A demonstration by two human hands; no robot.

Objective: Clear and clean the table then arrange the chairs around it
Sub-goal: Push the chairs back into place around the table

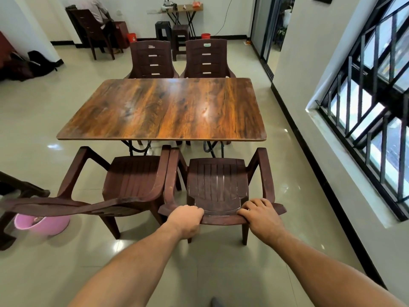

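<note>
A bare wooden table [168,109] stands in the middle of the room. Two brown plastic chairs [151,59] [207,58] sit at its far side, pushed up to the edge. On the near side stand two more. The near right chair [218,180] faces the table, and both my hands grip the top of its backrest: my left hand [187,219] on the left part, my right hand [260,214] on the right part. The near left chair [130,178] stands right beside it, armrests almost touching.
A pink bucket [41,226] sits on the floor at the left, behind the near left chair's back. A barred window and wall run along the right. Another chair, stools, red buckets, a small side table and a seated person are at the far wall.
</note>
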